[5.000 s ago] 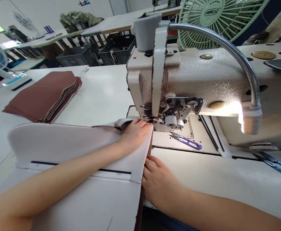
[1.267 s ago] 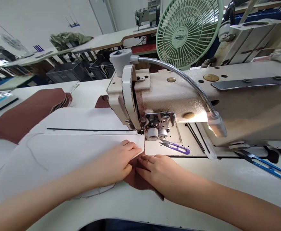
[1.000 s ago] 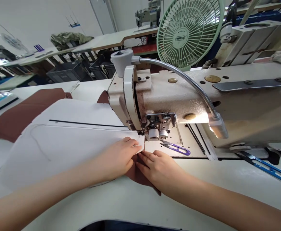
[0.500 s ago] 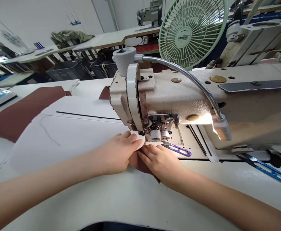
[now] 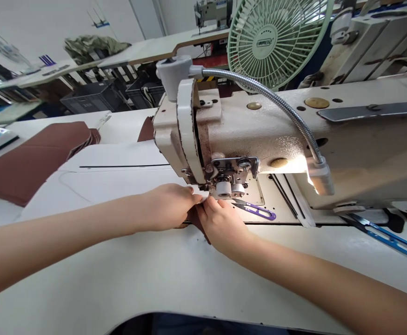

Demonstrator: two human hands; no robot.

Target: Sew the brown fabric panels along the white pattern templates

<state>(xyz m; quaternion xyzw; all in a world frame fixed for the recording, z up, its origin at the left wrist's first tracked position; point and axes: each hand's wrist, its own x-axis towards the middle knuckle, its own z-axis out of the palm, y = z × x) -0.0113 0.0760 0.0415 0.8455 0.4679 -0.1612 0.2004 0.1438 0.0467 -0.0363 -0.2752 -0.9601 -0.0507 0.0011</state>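
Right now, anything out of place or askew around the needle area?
Mostly tidy. One oddity: purple thread snips lie loose on the machine bed right beside the presser foot, close to the right hand. Both hands pinch the white panel flat; left hand shows nothing askew.

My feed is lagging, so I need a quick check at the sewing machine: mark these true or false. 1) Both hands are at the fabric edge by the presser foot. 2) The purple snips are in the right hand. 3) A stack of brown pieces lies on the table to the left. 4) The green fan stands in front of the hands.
1) True: the left hand and right hand meet on the white panel at the presser foot.
2) False: the purple snips lie on the machine bed, untouched.
3) True: the brown stack lies far left.
4) False: the green fan stands behind the sewing machine.
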